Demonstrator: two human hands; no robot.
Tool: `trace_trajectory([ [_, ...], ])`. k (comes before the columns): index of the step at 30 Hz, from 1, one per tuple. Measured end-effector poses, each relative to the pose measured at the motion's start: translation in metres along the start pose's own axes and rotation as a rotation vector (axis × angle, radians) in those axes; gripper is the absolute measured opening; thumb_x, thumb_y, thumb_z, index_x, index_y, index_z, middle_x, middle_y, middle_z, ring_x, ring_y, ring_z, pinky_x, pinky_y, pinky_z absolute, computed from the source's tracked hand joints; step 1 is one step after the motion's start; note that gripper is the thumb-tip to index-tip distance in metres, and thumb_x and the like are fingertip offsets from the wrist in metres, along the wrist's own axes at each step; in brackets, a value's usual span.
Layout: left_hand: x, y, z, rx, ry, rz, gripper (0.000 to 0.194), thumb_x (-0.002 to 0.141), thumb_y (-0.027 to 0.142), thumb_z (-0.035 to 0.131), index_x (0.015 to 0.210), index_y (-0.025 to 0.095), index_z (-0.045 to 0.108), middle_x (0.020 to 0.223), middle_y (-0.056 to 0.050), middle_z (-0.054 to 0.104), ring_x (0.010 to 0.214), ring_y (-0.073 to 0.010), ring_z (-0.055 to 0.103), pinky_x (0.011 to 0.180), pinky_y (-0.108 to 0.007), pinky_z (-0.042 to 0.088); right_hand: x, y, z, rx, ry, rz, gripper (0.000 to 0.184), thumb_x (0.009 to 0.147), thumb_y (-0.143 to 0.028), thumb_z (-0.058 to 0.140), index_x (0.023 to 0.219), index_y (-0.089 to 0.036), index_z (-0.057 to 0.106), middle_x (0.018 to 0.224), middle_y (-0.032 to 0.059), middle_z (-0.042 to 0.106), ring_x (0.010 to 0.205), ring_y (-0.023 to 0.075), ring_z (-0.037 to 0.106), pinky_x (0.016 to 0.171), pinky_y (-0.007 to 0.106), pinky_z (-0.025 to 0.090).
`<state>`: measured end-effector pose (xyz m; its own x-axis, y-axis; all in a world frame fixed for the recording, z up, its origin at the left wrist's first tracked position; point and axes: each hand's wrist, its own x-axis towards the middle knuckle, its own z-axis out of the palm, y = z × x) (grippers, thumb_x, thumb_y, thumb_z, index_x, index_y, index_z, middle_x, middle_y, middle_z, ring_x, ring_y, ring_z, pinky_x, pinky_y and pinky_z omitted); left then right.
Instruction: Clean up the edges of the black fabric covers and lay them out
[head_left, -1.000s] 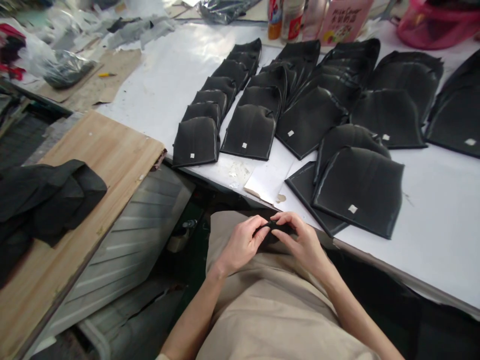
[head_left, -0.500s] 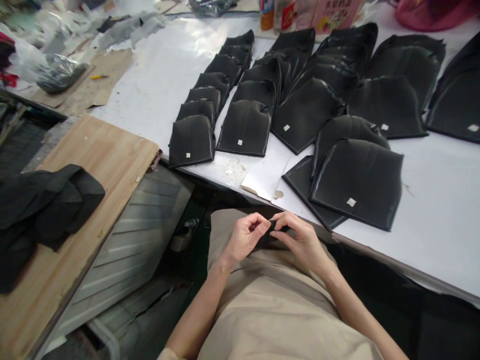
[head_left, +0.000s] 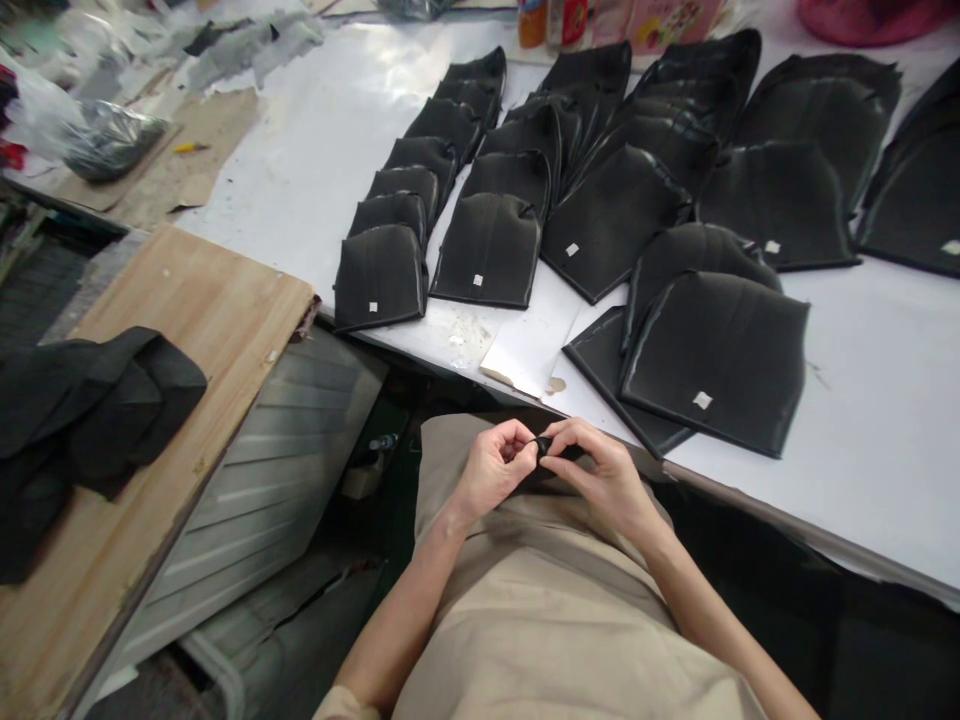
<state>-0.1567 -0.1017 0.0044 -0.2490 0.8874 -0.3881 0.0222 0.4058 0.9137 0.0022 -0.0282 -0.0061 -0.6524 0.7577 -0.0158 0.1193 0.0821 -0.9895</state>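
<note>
At your far left, crumpled black cloth (head_left: pixel 97 410) lies on a wooden board (head_left: pixel 202 310). Farther back, a plastic bag (head_left: pixel 116 140) and a yellow tool (head_left: pixel 191 147) are near each other, the tool on a brown sheet (head_left: pixel 229 125). Next comes the white-topped desk (head_left: pixel 285 180), where a row of flat black panels (head_left: pixel 380 275) overlaps from front to back, its front panel bearing a white label. Just off the desk's near edge, above your lap, your left hand (head_left: pixel 491 467) has its grip pinching a small black piece (head_left: pixel 544 447) between thumb and fingers. Your right hand (head_left: pixel 601 472) meets it from the other side, its grip also pinching that piece, fingertips close to the left ones. Beyond, a loose pile of black panels (head_left: pixel 716 355) overlaps near the desk's edge, and a pink container (head_left: pixel 874 20) stands at the back right.
</note>
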Motion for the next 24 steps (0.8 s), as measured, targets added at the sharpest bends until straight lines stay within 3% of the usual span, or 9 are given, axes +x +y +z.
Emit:
trace_trajectory([
  [5,-0.003,-0.002,0.004,0.021,-0.002,0.007,0.017,0.083,0.026,0.058,0.072,0.016,0.052,0.060,0.006,0.043,0.054,-0.0068,0.037,0.050,-0.018,0.030,0.006,0.004,0.001,0.088,0.002,0.160,0.010,0.085,-0.027,0.068,0.090,-0.020,0.062,0.084,0.0015,0.065,0.079,0.0174,0.064,0.074,0.030,0.053],
  [12,-0.005,-0.002,0.008,0.079,0.021,0.029,0.018,0.082,0.026,0.057,0.068,0.017,0.049,0.059,0.005,0.040,0.054,-0.0075,0.035,0.049,-0.020,0.028,0.009,0.004,0.003,0.057,0.002,0.184,0.016,0.077,-0.016,0.064,0.092,-0.020,0.061,0.083,0.0007,0.066,0.076,0.0155,0.064,0.072,0.029,0.053],
  [19,-0.004,-0.003,0.010,0.038,0.026,-0.004,0.017,0.079,0.024,0.059,0.067,0.016,0.050,0.059,0.005,0.041,0.054,-0.0074,0.036,0.049,-0.020,0.028,0.011,0.003,0.005,0.194,0.047,0.273,0.010,0.075,-0.023,0.066,0.080,-0.019,0.059,0.074,-0.0001,0.062,0.066,0.0140,0.059,0.064,0.027,0.051],
  [24,-0.002,-0.004,0.008,-0.046,-0.002,-0.044,0.014,0.079,0.025,0.059,0.070,0.016,0.053,0.059,0.004,0.044,0.052,-0.0071,0.037,0.048,-0.019,0.028,0.008,0.004,-0.014,0.212,-0.167,0.199,0.019,0.087,-0.036,0.065,0.097,-0.020,0.064,0.089,0.0035,0.066,0.080,0.0175,0.063,0.072,0.029,0.052],
])
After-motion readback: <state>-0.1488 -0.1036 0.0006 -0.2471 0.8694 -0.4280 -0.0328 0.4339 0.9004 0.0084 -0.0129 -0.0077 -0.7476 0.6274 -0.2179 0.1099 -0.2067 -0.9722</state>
